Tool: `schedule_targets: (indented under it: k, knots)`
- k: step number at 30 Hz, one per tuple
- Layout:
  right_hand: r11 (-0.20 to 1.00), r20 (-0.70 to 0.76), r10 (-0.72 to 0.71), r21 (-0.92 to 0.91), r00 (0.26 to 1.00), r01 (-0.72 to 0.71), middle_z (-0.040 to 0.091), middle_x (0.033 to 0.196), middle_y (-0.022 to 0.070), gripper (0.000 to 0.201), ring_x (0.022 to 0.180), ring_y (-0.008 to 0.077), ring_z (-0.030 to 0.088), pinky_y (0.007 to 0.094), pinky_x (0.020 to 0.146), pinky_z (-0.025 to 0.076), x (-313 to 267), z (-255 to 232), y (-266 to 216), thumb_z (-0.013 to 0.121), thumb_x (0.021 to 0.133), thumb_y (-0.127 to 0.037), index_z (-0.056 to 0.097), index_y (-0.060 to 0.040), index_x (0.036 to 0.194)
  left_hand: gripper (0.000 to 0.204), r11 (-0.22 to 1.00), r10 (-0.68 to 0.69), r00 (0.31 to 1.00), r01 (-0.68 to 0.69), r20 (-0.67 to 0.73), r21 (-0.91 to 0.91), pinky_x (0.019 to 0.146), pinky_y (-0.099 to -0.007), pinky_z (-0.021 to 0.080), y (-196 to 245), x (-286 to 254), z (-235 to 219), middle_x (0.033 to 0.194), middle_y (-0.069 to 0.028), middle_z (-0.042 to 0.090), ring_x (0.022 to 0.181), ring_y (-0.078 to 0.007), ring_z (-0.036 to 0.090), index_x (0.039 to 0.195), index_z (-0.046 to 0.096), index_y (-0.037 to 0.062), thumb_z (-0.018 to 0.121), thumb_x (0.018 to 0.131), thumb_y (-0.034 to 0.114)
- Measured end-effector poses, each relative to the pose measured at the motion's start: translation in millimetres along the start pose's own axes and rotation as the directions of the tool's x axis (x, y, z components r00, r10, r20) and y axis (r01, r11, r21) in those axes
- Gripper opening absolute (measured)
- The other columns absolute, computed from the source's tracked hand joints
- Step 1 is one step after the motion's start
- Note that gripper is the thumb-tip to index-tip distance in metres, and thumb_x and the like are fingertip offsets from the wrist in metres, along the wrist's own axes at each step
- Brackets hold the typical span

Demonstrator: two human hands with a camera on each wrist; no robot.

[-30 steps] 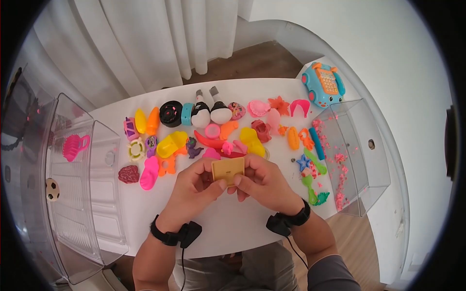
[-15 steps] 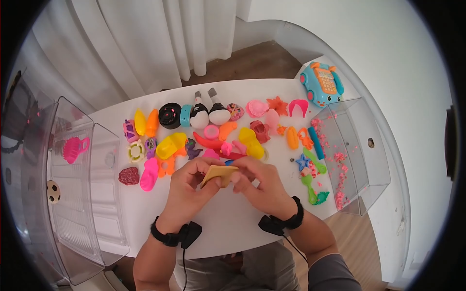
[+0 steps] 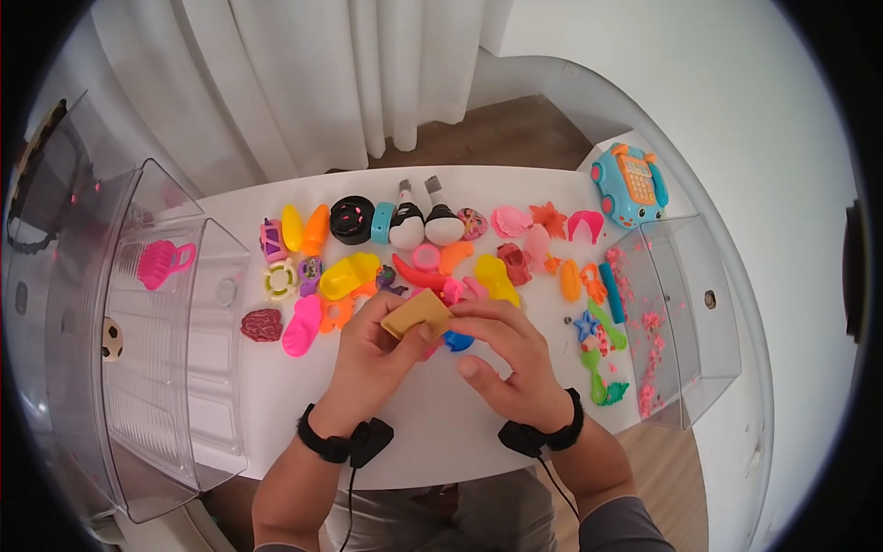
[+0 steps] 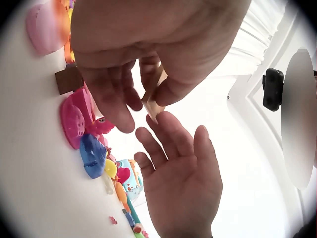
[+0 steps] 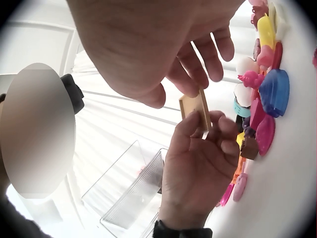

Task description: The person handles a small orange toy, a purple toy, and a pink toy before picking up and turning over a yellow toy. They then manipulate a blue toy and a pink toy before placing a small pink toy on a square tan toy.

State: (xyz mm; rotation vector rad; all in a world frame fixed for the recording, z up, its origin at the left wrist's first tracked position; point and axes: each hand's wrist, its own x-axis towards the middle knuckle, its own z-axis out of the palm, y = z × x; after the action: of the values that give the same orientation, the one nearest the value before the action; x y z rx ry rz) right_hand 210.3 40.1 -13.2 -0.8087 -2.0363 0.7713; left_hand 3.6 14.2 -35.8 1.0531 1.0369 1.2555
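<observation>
A small flat tan square piece [image 3: 417, 315] is pinched in my left hand [image 3: 370, 357], with the thumb across its face, above the table's near middle. In the right wrist view this tan piece [image 5: 195, 104] shows a shallow raised rim. My right hand [image 3: 517, 361] is beside it, fingers loosely extended and thumb apart, fingertips right at the piece's edge. Below the hands lies a blue toy [image 3: 458, 341], partly covered by the right fingers in the head view. Close by are a pink toy [image 5: 266, 135] and a small brown block [image 5: 249, 148].
Colourful toys spread across the white table [image 3: 432, 423], including a yellow shoe-shaped toy [image 3: 349, 275] and a dark red brain-like toy [image 3: 262, 325]. Clear bins stand at left [image 3: 216, 368] and right [image 3: 708, 345]. A toy telephone [image 3: 629, 187] sits at the back right.
Both hands gripped the tan piece a second ago; it tilted and turned, and the right hand has loosened and drawn slightly right. More of the blue toy shows. The head view has shifted.
</observation>
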Motion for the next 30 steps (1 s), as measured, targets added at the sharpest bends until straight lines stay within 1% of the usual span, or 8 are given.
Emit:
schedule_targets:
  k: [2,4,7,12,19,23,25,30]
  knots:
    - [0.997,0.112,0.058,0.042,0.992,-0.063,0.066,0.126,0.0157,0.03,0.115,0.034,0.065,0.0404,0.098,0.052,-5,-8,5,0.074,0.095,-0.019,0.071,-0.0038,0.12,0.015,0.995,0.062,0.997,-0.065,-0.042,-0.077,0.067,-0.025,0.059,2,1,2,0.099,-0.0056,0.071,0.08,-0.0103,0.072,0.116,0.056,0.0037,0.064,0.104,0.009]
    - [0.988,0.224,0.112,0.076,0.968,-0.132,0.068,0.122,0.0158,0.027,0.113,0.0337,0.066,0.04,0.098,0.052,-9,-11,7,0.073,0.095,-0.017,0.071,-0.0031,0.118,0.016,0.983,-0.132,0.991,0.135,0.032,-0.126,0.068,-0.0235,0.058,12,0,1,0.098,-0.003,0.068,0.084,-0.0088,0.071,0.116,0.056,0.0038,0.065,0.103,0.007]
    - [0.971,0.15,0.218,0.06,0.964,-0.229,0.068,0.12,0.0175,0.026,0.112,0.035,0.066,0.0399,0.096,0.052,-9,-10,6,0.073,0.096,-0.017,0.07,-0.0023,0.118,0.017,0.981,-0.164,0.984,0.17,0.061,-0.09,0.066,-0.0234,0.058,12,-2,-3,0.1,-0.0042,0.069,0.081,-0.0101,0.072,0.117,0.055,0.004,0.064,0.103,0.006]
    - [0.999,-0.175,0.028,0.021,0.984,-0.025,0.067,0.122,0.0169,0.027,0.116,0.036,0.064,0.042,0.101,0.049,8,-2,-4,0.073,0.097,-0.02,0.071,-0.0022,0.117,0.018,0.996,-0.037,0.994,0.028,0.104,0.084,0.066,-0.0227,0.057,-1,0,-8,0.098,-0.005,0.069,0.079,-0.0102,0.071,0.119,0.054,0.0038,0.062,0.103,0.006]
    - [0.993,-0.041,-0.106,-0.053,0.994,0.104,0.068,0.124,0.015,0.022,0.116,0.0348,0.063,0.0424,0.1,0.049,1,-5,13,0.073,0.096,-0.018,0.072,-0.0024,0.111,0.011,0.974,-0.203,0.979,0.205,0.036,-0.096,0.065,-0.023,0.057,17,-4,-1,0.096,-0.0045,0.072,0.084,-0.0111,0.071,0.11,0.059,0.0034,0.065,0.103,0.008]
    - [0.998,-0.13,0.059,0.034,0.99,-0.055,0.068,0.124,0.0147,0.021,0.114,0.0344,0.063,0.0414,0.1,0.049,-2,-7,11,0.073,0.096,-0.017,0.072,-0.0022,0.109,0.012,0.992,-0.048,0.999,0.046,0.009,0.115,0.065,-0.0241,0.057,9,-3,-4,0.099,-0.0053,0.072,0.086,-0.0125,0.073,0.114,0.055,0.0028,0.061,0.104,0.008]
    - [0.996,-0.155,0.087,0.047,0.984,-0.081,0.068,0.124,0.0152,0.021,0.114,0.0341,0.063,0.0411,0.101,0.049,-1,-7,11,0.073,0.096,-0.017,0.072,-0.002,0.111,0.013,0.989,-0.103,0.994,0.104,-0.021,0.101,0.081,-0.0257,0.058,13,-4,-6,0.104,-0.0078,0.07,0.093,-0.0097,0.07,0.113,0.054,0.0029,0.062,0.104,0.007]
    - [1.0,-0.099,-0.011,-0.012,0.995,0.01,0.062,0.136,0.0189,0.04,0.122,0.0361,0.059,0.044,0.106,0.045,4,-6,5,0.071,0.096,-0.022,0.066,-0.0029,0.131,0.01,0.99,-0.092,0.996,0.091,-0.005,-0.11,0.071,-0.0225,0.054,19,-3,6,0.1,-0.0038,0.069,0.085,-0.0077,0.066,0.109,0.058,0.0043,0.066,0.101,0.006]
